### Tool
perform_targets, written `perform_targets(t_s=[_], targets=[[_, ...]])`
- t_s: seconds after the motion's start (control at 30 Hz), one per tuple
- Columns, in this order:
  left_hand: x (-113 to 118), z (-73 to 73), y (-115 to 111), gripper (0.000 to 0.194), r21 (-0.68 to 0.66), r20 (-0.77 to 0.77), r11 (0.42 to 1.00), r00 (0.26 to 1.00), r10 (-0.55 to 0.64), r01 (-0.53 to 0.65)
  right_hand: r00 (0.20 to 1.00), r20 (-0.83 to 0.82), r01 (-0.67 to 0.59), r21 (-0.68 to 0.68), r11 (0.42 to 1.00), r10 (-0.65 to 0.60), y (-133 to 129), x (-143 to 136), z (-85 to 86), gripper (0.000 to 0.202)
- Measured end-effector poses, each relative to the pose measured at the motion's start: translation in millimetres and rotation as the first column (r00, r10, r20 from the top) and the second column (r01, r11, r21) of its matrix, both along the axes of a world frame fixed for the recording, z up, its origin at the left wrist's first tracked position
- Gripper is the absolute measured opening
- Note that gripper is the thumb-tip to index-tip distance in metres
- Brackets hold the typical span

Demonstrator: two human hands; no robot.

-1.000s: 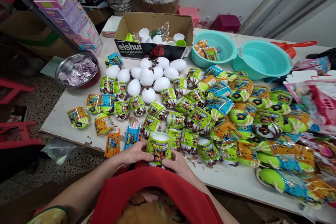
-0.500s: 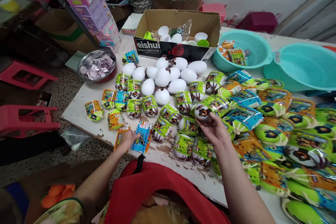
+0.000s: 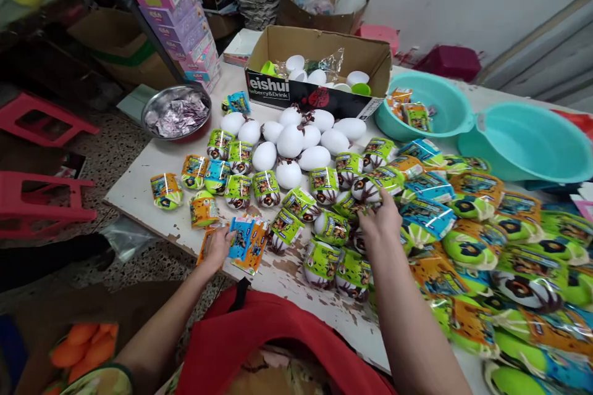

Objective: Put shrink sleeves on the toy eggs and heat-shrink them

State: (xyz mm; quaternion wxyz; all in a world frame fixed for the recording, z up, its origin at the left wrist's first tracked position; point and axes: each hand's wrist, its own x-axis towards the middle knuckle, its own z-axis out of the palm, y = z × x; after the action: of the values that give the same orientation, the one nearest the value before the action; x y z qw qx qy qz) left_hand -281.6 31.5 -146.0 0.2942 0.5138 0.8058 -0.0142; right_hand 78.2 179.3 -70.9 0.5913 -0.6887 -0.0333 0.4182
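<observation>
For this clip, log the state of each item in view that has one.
Cardboard box with black front panel: open, holding white and green plastic cups
Round metal bowl: open, filled with small shiny sachets
Left turquoise plastic basin: open, some packets inside
Right turquoise plastic basin: open, upright
White egg-shaped pieces: unsleeved, clustered
Eggs in printed green sleeves: sleeved
Flat blue-and-orange packets: overlapping, at left hand
</observation>
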Motion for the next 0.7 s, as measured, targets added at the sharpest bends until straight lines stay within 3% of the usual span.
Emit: perform_targets(t_s=[0.07, 0.1, 0.13, 0.2, 0.23, 0.33, 0.4, 0.43, 0.5, 0.7], targets=[[-3, 5.3, 1, 0.023, 0.028, 0.040, 1.000, 0.999, -0.003, 0.002, 0.975, 0.220, -0.071, 0.149, 0.986, 0.036, -40, -33, 10.2, 0.042], [-4, 8.6, 1, 0.023, 0.041, 0.065, 0.999, 0.998, -0.005, 0.002, 0.949, 0.297, -0.175, 0.198, 0.964, 0.111, -61, -52, 12.5, 0.048], [-5, 12.4, 1, 0.023, 0.052, 0.093, 0.999, 0.996, -0.007, 0.002, 0.912, 0.301, -0.345, 0.189, 0.920, 0.280, -82, -71, 12.4, 0.049], [-5, 21.1, 2, 0.024, 0.074, 0.158, 0.997, 0.987, -0.016, 0.004, 0.749, 0.155, -0.662, 0.129, 0.739, 0.644, -115, -110, 4.4, 0.054], [-5, 25.8, 2, 0.025, 0.084, 0.192, 0.996, 0.981, -0.020, 0.004, 0.654, 0.077, -0.756, 0.113, 0.645, 0.753, -125, -126, -2.9, 0.059], [-3, 40.1, 2, 0.027, 0.113, 0.295, 0.994, 0.955, -0.034, 0.001, 0.417, -0.045, -0.898, 0.134, 0.419, 0.908, -132, -161, -29.5, 0.054], [0, 48.3, 3, 0.029, 0.133, 0.361, 0.991, 0.932, -0.047, -0.001, 0.300, -0.068, -0.942, 0.139, 0.307, 0.952, -125, -171, -42.6, 0.045], [2, 51.7, 4, 0.030, 0.142, 0.391, 0.990, 0.919, -0.055, -0.002, 0.270, -0.069, -0.953, 0.126, 0.277, 0.960, -121, -172, -46.4, 0.046], [6, 56.5, 8, 0.032, 0.160, 0.445, 0.987, 0.893, -0.067, -0.005, 0.288, -0.030, -0.955, 0.068, 0.289, 0.957, -114, -172, -48.6, 0.049], [22, 58.2, 31, 0.033, 0.191, 0.533, 0.981, 0.843, -0.066, -0.044, 0.417, 0.102, -0.906, -0.035, 0.422, 0.903, -105, -163, -47.0, 0.049]])
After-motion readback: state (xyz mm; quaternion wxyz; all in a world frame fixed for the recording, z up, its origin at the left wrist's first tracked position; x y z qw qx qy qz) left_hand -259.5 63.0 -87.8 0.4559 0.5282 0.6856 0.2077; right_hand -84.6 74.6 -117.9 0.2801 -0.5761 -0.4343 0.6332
